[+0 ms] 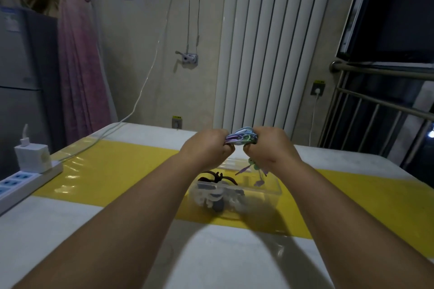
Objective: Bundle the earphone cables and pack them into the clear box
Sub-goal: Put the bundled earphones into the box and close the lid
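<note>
Both my hands are raised above the table, side by side. My left hand [207, 146] and my right hand [270, 148] each grip one end of a coiled bundle of purple, blue and green earphone cable [242, 137]. Loose ends with earbuds and a plug [256, 170] dangle below my right hand. Under my hands stands the clear box [274, 191], open at the top, on the yellow strip. Inside it lie a dark bundle tied with a dark twist tie [217, 177] and white and grey cable bundles [218, 197].
A white power strip [25, 185] with a white charger [32, 156] lies at the table's left edge; its white cable [141, 91] runs up to a wall socket. A white radiator [270, 49] and a metal railing [375, 105] stand behind the table.
</note>
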Action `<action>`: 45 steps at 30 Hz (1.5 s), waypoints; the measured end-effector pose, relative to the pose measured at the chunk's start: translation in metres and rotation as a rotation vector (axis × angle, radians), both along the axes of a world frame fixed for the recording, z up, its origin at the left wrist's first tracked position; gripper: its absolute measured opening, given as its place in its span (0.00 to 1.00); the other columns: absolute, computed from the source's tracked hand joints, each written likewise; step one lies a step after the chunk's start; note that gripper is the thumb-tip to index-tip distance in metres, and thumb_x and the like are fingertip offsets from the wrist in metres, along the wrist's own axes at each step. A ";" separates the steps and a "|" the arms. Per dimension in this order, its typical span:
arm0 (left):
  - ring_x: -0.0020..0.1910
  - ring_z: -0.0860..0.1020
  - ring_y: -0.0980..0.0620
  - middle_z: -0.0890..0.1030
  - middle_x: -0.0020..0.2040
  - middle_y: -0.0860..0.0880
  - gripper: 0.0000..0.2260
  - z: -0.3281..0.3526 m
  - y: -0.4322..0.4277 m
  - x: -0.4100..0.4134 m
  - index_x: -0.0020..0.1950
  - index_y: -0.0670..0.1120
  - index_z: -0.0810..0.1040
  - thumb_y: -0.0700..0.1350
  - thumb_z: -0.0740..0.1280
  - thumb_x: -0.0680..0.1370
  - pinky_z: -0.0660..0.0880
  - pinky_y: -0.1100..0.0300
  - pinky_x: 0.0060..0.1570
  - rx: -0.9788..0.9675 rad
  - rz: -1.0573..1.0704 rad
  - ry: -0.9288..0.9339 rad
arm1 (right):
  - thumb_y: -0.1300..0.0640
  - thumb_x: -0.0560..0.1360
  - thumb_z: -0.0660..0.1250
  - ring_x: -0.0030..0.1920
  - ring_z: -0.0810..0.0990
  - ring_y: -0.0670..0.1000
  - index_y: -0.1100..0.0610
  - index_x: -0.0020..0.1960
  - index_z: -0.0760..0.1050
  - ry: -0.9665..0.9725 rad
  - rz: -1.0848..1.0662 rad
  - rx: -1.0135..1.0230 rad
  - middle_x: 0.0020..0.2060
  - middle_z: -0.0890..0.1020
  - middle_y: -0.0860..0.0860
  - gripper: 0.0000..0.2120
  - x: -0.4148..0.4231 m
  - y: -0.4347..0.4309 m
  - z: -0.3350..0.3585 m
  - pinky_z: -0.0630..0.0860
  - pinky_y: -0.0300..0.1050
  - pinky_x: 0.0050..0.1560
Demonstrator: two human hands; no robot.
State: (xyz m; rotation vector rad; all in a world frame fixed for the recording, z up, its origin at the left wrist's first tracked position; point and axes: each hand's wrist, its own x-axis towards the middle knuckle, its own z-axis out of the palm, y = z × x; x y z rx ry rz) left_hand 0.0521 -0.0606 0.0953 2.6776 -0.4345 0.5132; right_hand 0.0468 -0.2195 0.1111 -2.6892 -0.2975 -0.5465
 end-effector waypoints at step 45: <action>0.44 0.76 0.47 0.80 0.45 0.46 0.09 -0.034 0.004 0.004 0.48 0.46 0.81 0.49 0.64 0.79 0.68 0.59 0.39 0.054 0.042 0.185 | 0.55 0.75 0.67 0.43 0.74 0.55 0.60 0.52 0.79 0.592 0.010 -0.571 0.36 0.74 0.53 0.10 0.025 0.015 -0.044 0.71 0.44 0.43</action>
